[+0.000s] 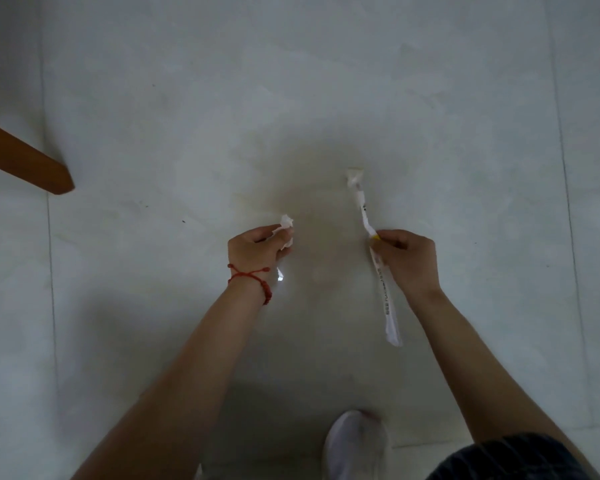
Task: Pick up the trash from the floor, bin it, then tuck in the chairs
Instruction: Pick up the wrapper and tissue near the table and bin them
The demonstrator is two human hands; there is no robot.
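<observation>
Left hand clenched on a crumpled white paper scrap; right hand pinching a long white printed wrapper mid-length, both lifted off the pale tiled floor for binning. Brown wooden chair leg far left of the scrap.

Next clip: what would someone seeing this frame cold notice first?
Two bare arms reach down over a pale tiled floor, each hand closed on litter. The left hand, with a red string bracelet at its wrist, holds a crumpled white paper; the right hand grips a long white wrapper near its middle. A brown wooden leg juts in at the left edge, and a white shoe shows at the bottom.
</observation>
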